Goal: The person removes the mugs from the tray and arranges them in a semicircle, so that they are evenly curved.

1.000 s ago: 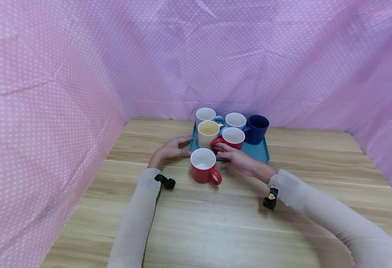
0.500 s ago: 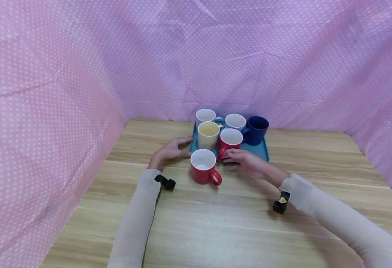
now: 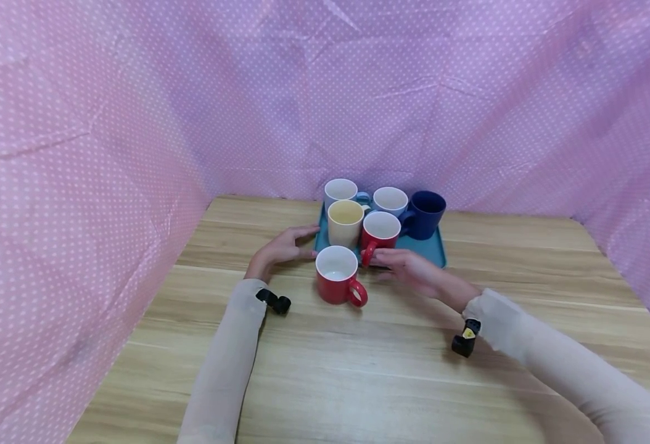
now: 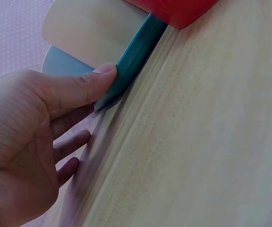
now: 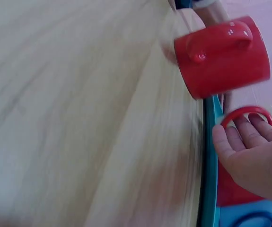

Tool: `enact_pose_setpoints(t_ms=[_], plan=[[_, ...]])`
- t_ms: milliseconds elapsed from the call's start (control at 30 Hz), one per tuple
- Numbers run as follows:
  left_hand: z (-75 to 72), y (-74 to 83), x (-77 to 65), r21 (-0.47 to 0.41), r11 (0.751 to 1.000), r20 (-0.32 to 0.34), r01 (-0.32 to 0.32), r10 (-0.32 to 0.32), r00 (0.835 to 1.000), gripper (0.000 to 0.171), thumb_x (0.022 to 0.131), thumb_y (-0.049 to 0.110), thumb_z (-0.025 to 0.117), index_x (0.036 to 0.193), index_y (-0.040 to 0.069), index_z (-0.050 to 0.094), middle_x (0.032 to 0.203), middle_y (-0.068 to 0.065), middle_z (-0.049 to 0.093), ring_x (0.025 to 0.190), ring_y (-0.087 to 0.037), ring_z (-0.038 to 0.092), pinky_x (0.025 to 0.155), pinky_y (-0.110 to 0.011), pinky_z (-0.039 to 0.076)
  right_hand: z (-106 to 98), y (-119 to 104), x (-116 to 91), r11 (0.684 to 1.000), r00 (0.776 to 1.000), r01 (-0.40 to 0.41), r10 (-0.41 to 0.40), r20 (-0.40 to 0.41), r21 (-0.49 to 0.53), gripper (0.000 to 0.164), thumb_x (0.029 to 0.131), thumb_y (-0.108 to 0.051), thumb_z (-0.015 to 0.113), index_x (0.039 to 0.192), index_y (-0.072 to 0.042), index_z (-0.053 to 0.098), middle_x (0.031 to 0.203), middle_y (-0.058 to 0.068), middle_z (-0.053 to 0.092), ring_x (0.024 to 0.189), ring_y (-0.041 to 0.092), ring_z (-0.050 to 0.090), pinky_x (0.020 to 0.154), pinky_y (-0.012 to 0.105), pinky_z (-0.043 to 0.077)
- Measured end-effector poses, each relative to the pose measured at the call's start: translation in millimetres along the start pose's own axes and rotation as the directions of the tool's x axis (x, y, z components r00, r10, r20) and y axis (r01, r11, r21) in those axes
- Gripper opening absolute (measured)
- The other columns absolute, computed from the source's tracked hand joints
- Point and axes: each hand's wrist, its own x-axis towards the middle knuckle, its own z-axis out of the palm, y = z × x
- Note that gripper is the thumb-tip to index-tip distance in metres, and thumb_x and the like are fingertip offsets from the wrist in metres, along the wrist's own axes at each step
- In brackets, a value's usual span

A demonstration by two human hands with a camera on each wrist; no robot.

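Note:
A teal tray (image 3: 422, 251) bears several mugs. My left hand (image 3: 282, 246) is at its front-left corner; in the left wrist view the thumb presses the tray rim (image 4: 128, 61) and the forefinger lies at the corner's other side. My right hand (image 3: 408, 268) is at the tray's front, its extended fingers (image 5: 249, 137) touching the handle (image 5: 242, 110) of the red mug (image 3: 380, 237) on the tray. That handle points toward the front. A second red mug (image 3: 336, 287) stands upright on the table before the tray, its handle to the front right.
On the tray also stand a cream mug (image 3: 344, 231), a dark blue mug (image 3: 426, 216), a light blue mug (image 3: 391, 206) and a pale mug (image 3: 338, 194) behind. A pink dotted cloth (image 3: 325, 111) hangs behind the wooden table (image 3: 358, 382).
The right hand has drawn back to the right and turned the tray's red mug, so its handle swung from the left to the front. The left hand has stayed at the tray corner.

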Motion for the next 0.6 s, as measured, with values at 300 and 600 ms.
enact_pose_setpoints(t_ms=[300, 600], plan=[[0.3, -3.1, -1.2, -0.001, 1.000, -0.001, 0.019, -0.019, 1.000, 0.072, 0.090, 0.024, 0.078, 0.155, 0.021, 0.046, 0.165, 0.000, 0.038, 0.157, -0.023, 0.025, 0.129, -0.051, 0.019, 1, 5, 11, 0.994, 1.000, -0.016, 0.017, -0.007, 0.112, 0.049, 0.111, -0.020, 0.041, 0.154, 0.003, 0.037, 0.139, 0.000, 0.063, 0.140, 0.023, 0.046, 0.123, 0.054, 0.033], [0.2, -2.1, -0.4, -0.002, 0.999, -0.007, 0.037, -0.037, 0.999, 0.072, 0.090, 0.027, 0.078, 0.155, 0.025, 0.046, 0.164, 0.003, 0.038, 0.157, -0.022, 0.025, 0.128, -0.053, 0.020, -8, 6, 7, 0.999, 1.000, -0.006, 0.006, 0.002, 0.047, 0.035, 0.111, -0.027, 0.043, 0.132, -0.007, 0.062, 0.119, -0.004, 0.070, 0.123, 0.016, 0.055, 0.110, 0.041, 0.047]])
